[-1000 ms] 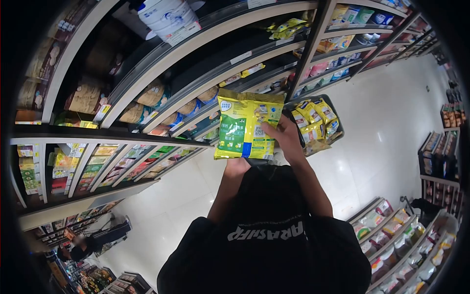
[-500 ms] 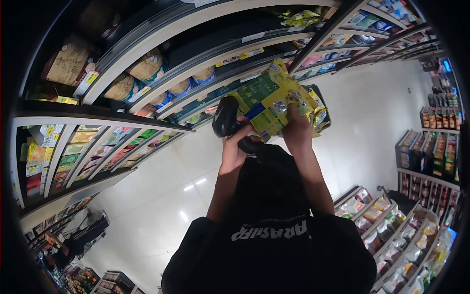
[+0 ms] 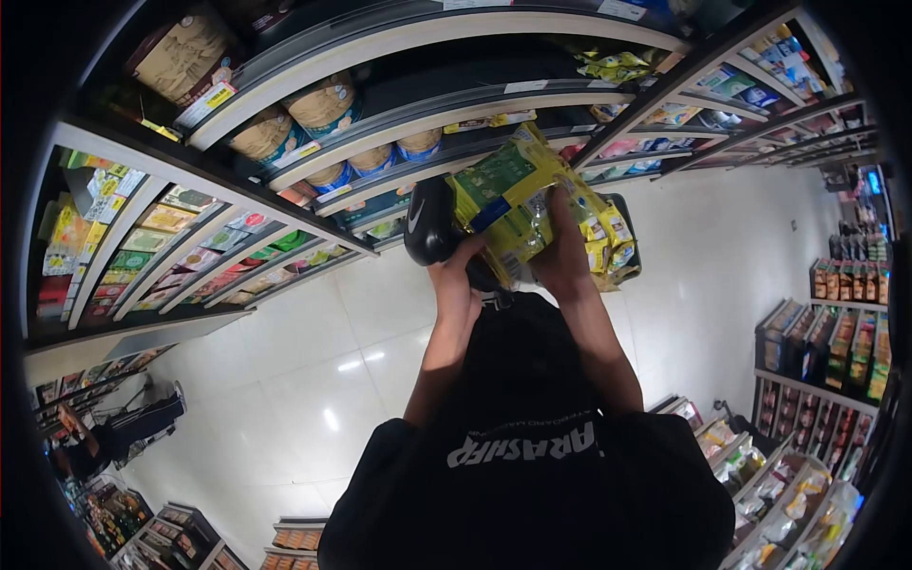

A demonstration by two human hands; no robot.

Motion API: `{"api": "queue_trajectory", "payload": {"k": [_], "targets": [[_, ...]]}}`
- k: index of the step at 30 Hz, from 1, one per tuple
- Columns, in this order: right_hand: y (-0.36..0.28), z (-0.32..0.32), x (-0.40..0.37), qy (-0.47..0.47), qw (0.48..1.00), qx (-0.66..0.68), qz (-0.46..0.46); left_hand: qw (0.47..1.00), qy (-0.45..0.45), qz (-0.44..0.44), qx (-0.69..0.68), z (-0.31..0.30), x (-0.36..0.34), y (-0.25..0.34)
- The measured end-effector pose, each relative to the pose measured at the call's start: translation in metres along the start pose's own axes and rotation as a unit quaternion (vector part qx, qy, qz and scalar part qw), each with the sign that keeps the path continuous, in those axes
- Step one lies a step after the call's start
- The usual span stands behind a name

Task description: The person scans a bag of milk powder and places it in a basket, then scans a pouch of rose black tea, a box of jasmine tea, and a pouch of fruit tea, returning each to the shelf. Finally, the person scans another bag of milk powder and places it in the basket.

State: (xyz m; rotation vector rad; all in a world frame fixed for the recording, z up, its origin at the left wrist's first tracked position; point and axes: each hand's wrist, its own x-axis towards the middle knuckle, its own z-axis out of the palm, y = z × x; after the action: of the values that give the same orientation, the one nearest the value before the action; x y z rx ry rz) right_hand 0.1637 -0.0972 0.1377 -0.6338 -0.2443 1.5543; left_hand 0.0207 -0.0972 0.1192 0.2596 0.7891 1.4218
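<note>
My left hand (image 3: 456,294) is wrapped around a black handheld scanner (image 3: 429,225), its rounded head pointing up and left. Held in my right hand (image 3: 567,252) is a yellow and green plastic snack bag (image 3: 513,190), with the thumb lying over its printed face. The bag is tilted, and its left edge meets the scanner's head in this view. Just beyond my right hand, a dark green basket (image 3: 635,249) shows partly, holding yellow packs (image 3: 606,235); my hand and the bag hide the rest of it.
Shelves ahead carry round tubs (image 3: 323,103) and a few yellow bags (image 3: 613,66). Boxed goods fill the left shelf (image 3: 157,237). Bagged goods stand in a rack (image 3: 779,494) at lower right. A person (image 3: 104,442) is at the far left, beyond the pale tiled floor (image 3: 285,389).
The bag has tipped and crumpled slightly between my hands, and the scanner head has shifted a little down and left. More of the packs in the basket shows. The whole view has turned slightly.
</note>
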Motion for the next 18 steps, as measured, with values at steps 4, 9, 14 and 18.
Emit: {"api": "queue_trajectory", "payload": {"k": [4,9,14,18], "targets": [[0.005,0.011,0.000,0.013,0.999,-0.030,-0.015,0.998,0.001,-0.036,0.045,-0.019,-0.004,-0.009],[0.001,0.006,-0.008,-0.020,0.999,0.018,0.044,0.997,-0.042,-0.060,0.036,-0.019,-0.017,-0.003],[-0.006,-0.006,-0.012,0.025,0.994,0.071,0.077,0.994,-0.066,-0.047,0.069,-0.017,-0.020,0.009],[-0.021,-0.002,-0.023,0.060,0.988,0.101,0.104,0.986,-0.072,0.026,0.145,-0.037,-0.009,-0.009]]}}
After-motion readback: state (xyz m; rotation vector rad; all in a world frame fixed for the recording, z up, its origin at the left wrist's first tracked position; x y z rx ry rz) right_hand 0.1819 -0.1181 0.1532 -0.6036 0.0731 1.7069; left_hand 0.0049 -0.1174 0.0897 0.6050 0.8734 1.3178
